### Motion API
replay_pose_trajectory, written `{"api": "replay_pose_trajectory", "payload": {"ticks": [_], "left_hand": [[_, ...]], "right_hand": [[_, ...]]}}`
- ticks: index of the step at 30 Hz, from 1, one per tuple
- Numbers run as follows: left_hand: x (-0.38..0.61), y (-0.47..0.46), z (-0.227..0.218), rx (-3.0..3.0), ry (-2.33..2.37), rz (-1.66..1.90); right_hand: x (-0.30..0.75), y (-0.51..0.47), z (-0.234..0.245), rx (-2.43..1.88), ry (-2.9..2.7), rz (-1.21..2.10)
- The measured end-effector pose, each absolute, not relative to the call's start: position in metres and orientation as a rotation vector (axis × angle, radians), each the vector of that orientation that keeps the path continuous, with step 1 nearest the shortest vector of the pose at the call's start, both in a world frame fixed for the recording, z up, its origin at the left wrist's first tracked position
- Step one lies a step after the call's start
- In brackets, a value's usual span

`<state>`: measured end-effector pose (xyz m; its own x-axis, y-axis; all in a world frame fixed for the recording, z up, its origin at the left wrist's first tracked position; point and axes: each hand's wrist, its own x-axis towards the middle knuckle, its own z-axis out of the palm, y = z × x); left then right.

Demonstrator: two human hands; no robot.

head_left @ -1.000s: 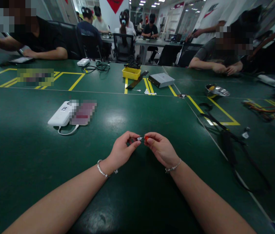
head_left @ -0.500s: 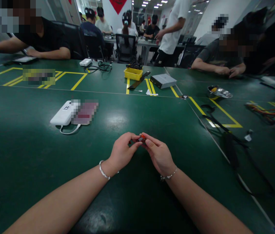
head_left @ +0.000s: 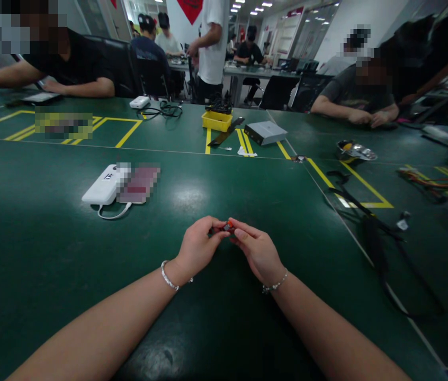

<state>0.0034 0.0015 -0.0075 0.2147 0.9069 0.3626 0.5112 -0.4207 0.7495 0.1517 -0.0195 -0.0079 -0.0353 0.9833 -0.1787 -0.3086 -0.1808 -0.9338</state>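
A small red-orange and dark piece (head_left: 228,226) with a greyish face is pinched between my two hands, over the green table (head_left: 192,254). Its kind is too small to make out, and fingertips hide much of it. My left hand (head_left: 201,244) grips it from the left between thumb and fingers. On the other side, the thumb and fingers of my right hand (head_left: 261,253) close on its right end. Both wrists wear silvery bracelets. Beyond my left hand lies a white power bank (head_left: 102,186), joined by a short white cable (head_left: 113,216) to a blurred-out phone (head_left: 144,185).
Farther back are a yellow bin (head_left: 216,121) with black cables, a grey box (head_left: 266,132) and a shiny metal dish (head_left: 357,151). A black strap or cable (head_left: 375,243) runs along the right. Other people (head_left: 89,63) sit around the table; one (head_left: 212,47) stands behind.
The piece has turned slightly between my fingertips, and my hands stay nearly in place. In the background, the standing person has moved left.
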Motion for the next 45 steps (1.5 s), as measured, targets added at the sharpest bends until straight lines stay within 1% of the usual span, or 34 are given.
{"api": "replay_pose_trajectory", "payload": {"ticks": [7, 13, 16, 18, 21, 23, 25, 27, 33, 36, 40, 42, 45], "left_hand": [[0.003, 0.002, -0.009, 1.985, 1.316, 1.096], [0.008, 0.003, -0.008, 2.012, 1.244, 0.958], [0.007, 0.005, -0.008, 2.024, 1.217, 0.92], [0.006, 0.006, -0.009, 2.011, 1.245, 0.932], [0.003, 0.009, -0.01, 2.007, 1.307, 0.946], [0.001, 0.011, -0.011, 2.028, 1.336, 0.944], [0.0, 0.012, -0.011, 2.053, 1.358, 0.933], [0.0, 0.012, -0.011, 2.073, 1.375, 0.909], [-0.001, 0.014, -0.012, 2.086, 1.403, 0.828], [0.0, 0.014, -0.012, 2.094, 1.42, 0.779], [0.002, 0.013, -0.011, 2.172, 1.44, 0.698], [0.003, 0.013, -0.01, 2.227, 1.428, 0.677], [0.003, 0.013, -0.011, 2.313, 1.382, 0.646]], "right_hand": [[0.152, -0.019, -0.007, -1.104, -0.9, 1.472], [0.151, -0.014, -0.005, -1.221, -0.973, 1.312], [0.173, -0.002, -0.002, -1.355, -1.089, 1.113], [0.205, 0.008, 0.001, -1.5, -1.157, 0.852], [0.268, 0.018, 0.002, -1.852, -1.152, 0.358], [0.308, 0.02, -0.001, -2.048, -1.111, 0.144], [0.337, 0.019, -0.007, -2.185, -1.047, 0.063], [0.352, 0.017, -0.012, -2.274, -1.012, 0.071], [0.356, 0.017, -0.018, -2.448, -1.125, 0.018], [0.354, 0.018, -0.017, -2.419, -1.135, -0.08], [0.323, 0.021, -0.011, -2.139, -1.318, -0.275], [0.29, 0.02, -0.006, -1.959, -1.543, -0.21], [0.231, 0.013, -0.003, -1.688, -1.959, 0.015]]}}
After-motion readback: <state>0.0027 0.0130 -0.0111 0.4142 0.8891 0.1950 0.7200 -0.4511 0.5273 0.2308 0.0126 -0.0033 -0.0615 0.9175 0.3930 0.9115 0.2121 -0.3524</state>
